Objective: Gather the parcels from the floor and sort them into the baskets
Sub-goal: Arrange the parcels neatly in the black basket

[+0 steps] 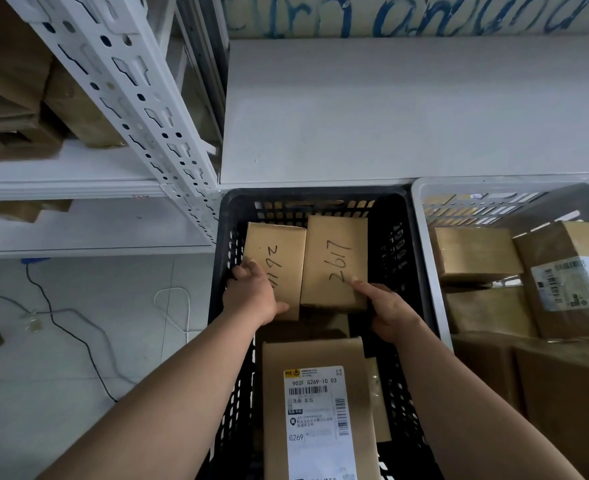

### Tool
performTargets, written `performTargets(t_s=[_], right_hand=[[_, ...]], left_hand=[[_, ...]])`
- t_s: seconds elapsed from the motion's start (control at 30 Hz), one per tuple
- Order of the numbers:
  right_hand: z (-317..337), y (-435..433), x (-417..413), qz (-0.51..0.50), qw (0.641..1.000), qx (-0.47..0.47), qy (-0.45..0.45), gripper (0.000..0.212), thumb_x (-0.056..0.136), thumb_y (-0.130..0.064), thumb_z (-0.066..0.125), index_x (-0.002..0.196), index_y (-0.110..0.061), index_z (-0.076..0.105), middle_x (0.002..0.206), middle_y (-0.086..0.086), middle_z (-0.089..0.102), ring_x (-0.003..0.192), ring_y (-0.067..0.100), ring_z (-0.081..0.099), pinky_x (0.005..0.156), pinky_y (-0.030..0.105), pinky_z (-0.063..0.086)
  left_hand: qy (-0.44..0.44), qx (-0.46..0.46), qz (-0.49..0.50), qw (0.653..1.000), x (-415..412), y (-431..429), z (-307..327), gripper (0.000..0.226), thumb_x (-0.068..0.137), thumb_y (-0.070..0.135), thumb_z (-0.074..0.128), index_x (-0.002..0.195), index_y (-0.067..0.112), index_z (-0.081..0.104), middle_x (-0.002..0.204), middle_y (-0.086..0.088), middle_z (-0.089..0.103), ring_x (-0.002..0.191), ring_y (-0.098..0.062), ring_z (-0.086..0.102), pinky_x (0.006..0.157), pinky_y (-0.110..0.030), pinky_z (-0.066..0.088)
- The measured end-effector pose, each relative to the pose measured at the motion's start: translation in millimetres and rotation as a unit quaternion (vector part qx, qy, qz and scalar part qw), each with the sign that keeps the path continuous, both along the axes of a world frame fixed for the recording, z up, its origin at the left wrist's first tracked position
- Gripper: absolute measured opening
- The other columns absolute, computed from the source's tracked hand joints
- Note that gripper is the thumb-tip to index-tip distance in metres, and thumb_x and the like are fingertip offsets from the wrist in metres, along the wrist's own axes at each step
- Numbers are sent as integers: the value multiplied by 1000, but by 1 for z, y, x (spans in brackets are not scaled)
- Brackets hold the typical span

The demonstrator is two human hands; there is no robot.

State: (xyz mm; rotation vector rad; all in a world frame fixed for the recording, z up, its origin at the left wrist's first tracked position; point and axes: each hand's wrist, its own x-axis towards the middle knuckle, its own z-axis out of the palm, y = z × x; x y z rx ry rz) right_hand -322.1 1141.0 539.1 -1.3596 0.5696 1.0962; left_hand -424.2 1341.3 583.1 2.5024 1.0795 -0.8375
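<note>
1. White metal shelving [130, 98] fills the upper left, with a bare white shelf board [407, 109] beside it, above the baskets
2. Black plastic basket [395, 237] sits below that board, and both my hands reach into it; a white basket [424, 258] full of cardboard boxes stands touching its right side
3. Nearest me in the black basket lies a long parcel [317, 358] with a printed shipping label facing up
4. At the far end two small parcels lie side by side: the left parcel [279, 244] and the parcel marked 2617 [334, 258]
5. My left hand [251, 292] grips the left parcel's near left corner, fingers curled over its edge
6. My right hand [395, 315] holds the 2617 parcel's near right corner, index finger stretched flat on top, other fingers tucked underneath
</note>
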Motion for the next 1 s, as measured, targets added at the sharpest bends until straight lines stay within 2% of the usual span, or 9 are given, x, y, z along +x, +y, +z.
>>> performTargets(t_s=[0.1,0.23,0.37,0.47,0.6,0.7,0.77,0.9,1.0], right_hand=[[0,0,-4,16,1000,0,11,72,65,-35,83,123,-1,57,112,20,68,100,34,67,85,45,56],[-2,4,-7,24,1000,-2,-6,76,70,-36,82,134,-12,49,116,14,65,103,31,65,90,43,55],[8,6,-3,25,1000,-7,-6,69,76,-34,80,134,-13,49,116,16,66,101,32,67,80,42,58],[13,3,0,-19,999,-23,-20,61,78,-35,78,128,-7,56,114,16,69,102,32,68,86,43,57],[21,-11,3,-36,997,-52,-48,67,77,-37,78,130,-5,53,116,15,66,105,31,65,96,45,52],[23,-17,5,-28,998,-52,-39,60,80,-33,77,126,-3,54,116,16,67,104,31,65,95,44,53],[21,-16,3,-22,997,-63,-31,64,76,-34,80,126,-4,55,114,16,68,102,32,67,93,45,54],[18,-11,-2,5,995,-83,-45,49,84,-20,73,128,-3,57,118,15,67,105,31,64,97,45,51],[20,-8,-5,76,971,-186,-131,47,90,-7,63,135,-6,54,123,14,63,106,30,61,90,37,51]], left_hand=[[1,9,-4,1000,0,1,-1,114,78,53,71,152,11,-5,144,-19,27,119,-30,47,89,-35,51],[4,16,-6,1000,0,0,-2,112,78,52,71,152,12,-3,145,-19,26,120,-30,47,89,-36,51],[0,21,-10,1000,0,1,-2,111,79,51,71,152,11,-2,144,-19,27,118,-30,49,85,-34,50],[-3,18,-15,1000,0,1,-2,113,79,52,71,153,10,-4,143,-19,27,118,-31,47,87,-35,49],[-5,11,-7,1000,-1,2,-3,115,76,53,72,152,10,-3,141,-18,28,118,-31,46,89,-36,48],[-10,8,0,1000,-2,1,-4,116,76,53,73,152,11,-4,141,-18,28,119,-31,45,90,-38,48],[-15,4,0,1000,-4,1,-4,115,76,52,73,152,11,-3,141,-18,28,119,-31,45,90,-37,48],[-22,-13,14,1000,-5,1,-5,122,67,57,77,152,14,-1,140,-16,28,119,-31,45,91,-39,48],[-22,-19,21,999,-3,-4,-4,136,57,66,79,152,11,-2,141,-17,26,122,-32,41,95,-40,45]])
